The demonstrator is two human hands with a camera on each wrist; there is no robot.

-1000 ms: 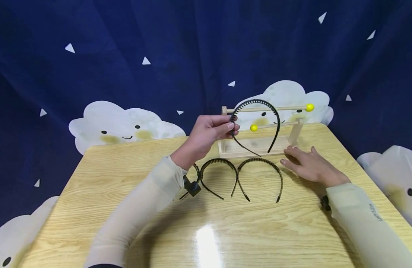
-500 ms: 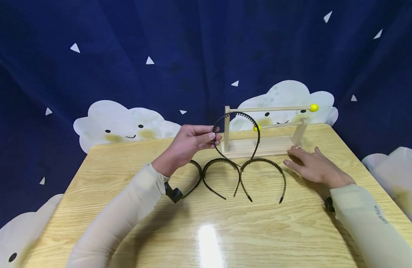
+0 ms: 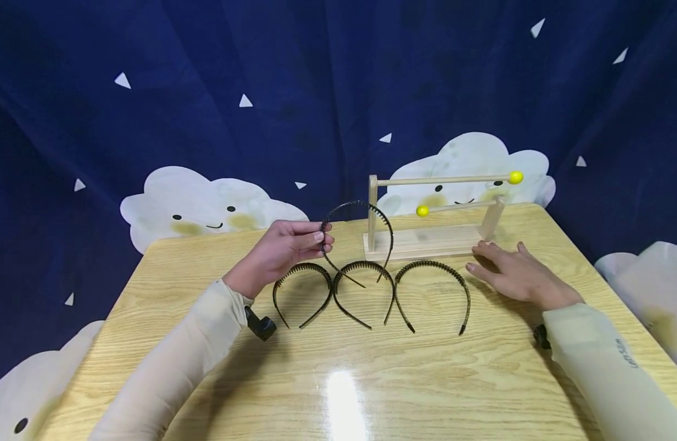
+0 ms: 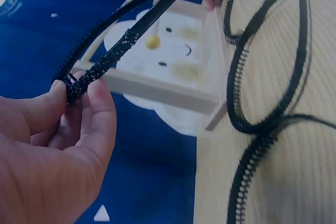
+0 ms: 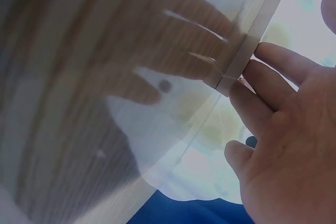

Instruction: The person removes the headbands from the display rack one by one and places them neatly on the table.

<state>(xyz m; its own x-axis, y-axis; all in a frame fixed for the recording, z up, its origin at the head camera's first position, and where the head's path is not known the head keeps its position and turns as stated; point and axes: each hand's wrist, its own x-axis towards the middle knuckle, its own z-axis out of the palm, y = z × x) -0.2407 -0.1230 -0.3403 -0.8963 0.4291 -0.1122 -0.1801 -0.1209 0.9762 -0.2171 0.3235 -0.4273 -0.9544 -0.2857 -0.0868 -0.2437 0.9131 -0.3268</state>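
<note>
My left hand (image 3: 286, 248) pinches a black toothed headband (image 3: 390, 236) by one side, holding it up over the table. In the left wrist view that headband (image 4: 118, 50) shows a glittery, beaded stretch near my thumb. Three more headbands lie in a row below it: a left one (image 3: 275, 294), a middle one (image 3: 352, 316) and a right one (image 3: 466, 297). My right hand (image 3: 515, 275) has its fingers extended, the tips at the base of a wooden rack (image 3: 426, 243). In the right wrist view my fingers meet the edge of the rack's base (image 5: 247, 51).
The rack carries two wooden rods, an upper rod (image 3: 443, 180) and a lower rod (image 3: 462, 206), each tipped with a yellow ball. It stands near the back of the wooden table (image 3: 250, 392). Behind hangs a dark blue curtain (image 3: 316, 79) with clouds.
My left hand has moved left and down, carrying the headband away from in front of the rack's rods. The right hand stays at the rack's base.
</note>
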